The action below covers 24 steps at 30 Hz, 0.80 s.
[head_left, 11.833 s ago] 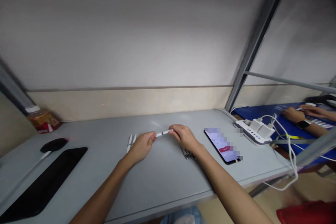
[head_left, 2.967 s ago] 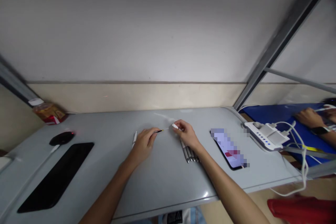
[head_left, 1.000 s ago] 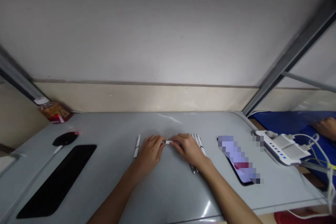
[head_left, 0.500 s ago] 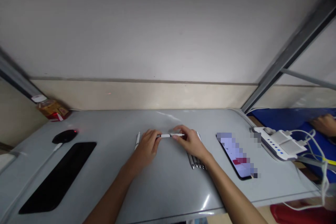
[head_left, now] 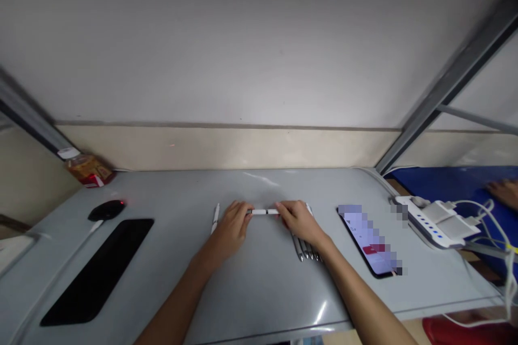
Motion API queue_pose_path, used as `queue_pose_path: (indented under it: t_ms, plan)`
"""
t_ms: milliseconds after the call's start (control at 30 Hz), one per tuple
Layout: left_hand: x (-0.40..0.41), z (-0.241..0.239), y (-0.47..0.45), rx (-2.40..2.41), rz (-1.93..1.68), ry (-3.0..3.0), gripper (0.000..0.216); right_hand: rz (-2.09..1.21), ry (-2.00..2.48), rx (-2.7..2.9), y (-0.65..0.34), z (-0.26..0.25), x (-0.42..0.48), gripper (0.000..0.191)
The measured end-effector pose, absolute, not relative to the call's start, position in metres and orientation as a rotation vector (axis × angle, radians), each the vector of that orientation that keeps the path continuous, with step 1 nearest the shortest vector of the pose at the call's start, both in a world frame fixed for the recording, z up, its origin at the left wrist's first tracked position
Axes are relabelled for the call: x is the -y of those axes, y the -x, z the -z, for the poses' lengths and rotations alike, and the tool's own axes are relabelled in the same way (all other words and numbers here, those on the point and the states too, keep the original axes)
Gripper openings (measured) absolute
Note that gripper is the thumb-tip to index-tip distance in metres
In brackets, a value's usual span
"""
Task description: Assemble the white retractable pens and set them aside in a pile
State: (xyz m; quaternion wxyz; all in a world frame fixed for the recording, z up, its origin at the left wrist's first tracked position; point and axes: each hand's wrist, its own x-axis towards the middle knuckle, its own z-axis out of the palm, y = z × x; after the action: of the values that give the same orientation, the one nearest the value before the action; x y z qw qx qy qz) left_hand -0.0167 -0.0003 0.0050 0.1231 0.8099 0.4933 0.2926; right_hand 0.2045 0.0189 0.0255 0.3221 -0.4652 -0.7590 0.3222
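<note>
Held pen: a white pen with a dark band (head_left: 261,212) lies level, side to side, in the middle part of the table; whether it touches the surface cannot be told.
Left hand: grasps the pen's left end between thumb and fingers (head_left: 231,226).
Right hand: pinches the pen's right end (head_left: 297,221).
Row of pens: several pens with gray grips (head_left: 305,248) lie side by side, partly under the right hand and forearm, tips toward the near edge.
Single pen: one white pen (head_left: 217,213) lies just left of the left hand.
Near side: gray surface stretches between the forearms to the table's near edge.
Far side: a strip of surface runs behind the hands to the back edge, along the wall (head_left: 243,54).
Toward the right edge: a lit phone (head_left: 366,242), partly pixelated, then a white power strip (head_left: 429,226) with plugs and cables.
Toward the left edge: a black mouse (head_left: 106,209) and a flat black slab (head_left: 99,272); a bottle (head_left: 89,170) is at the far left corner.
Table: smooth, gray, slightly glossy (head_left: 243,280).
Beyond the right edge: a blue surface (head_left: 437,178) with another person's blurred hand (head_left: 504,193).
</note>
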Motion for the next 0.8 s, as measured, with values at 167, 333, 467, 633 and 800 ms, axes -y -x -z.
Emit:
queue_pose_path:
  t_ms: [167, 333, 467, 633, 800]
  plan:
    - [0.000, -0.007, 0.017, -1.444, -0.863, -2.364, 0.021, -0.833, 1.096, 2.003, -0.204, -0.025, -0.018, 0.027]
    - [0.002, -0.011, 0.017, -1.444, -0.807, -2.413, 0.026, -0.718, 1.190, 2.031, -0.202, -0.025, -0.016, 0.035]
    - [0.000, -0.008, 0.019, -1.466, -0.814, -2.416, 0.028, -0.697, 1.102, 2.055, -0.202, -0.027, -0.015, 0.027]
    - [-0.004, -0.001, 0.023, -1.446, -0.751, -2.562, 0.026, -0.960, 1.115, 1.998, -0.198, -0.022, -0.014, 0.034]
    - [-0.002, -0.002, 0.025, -1.569, -0.756, -2.767, 0.026, -1.503, 1.044, 1.624, -0.190, -0.012, -0.013, 0.040]
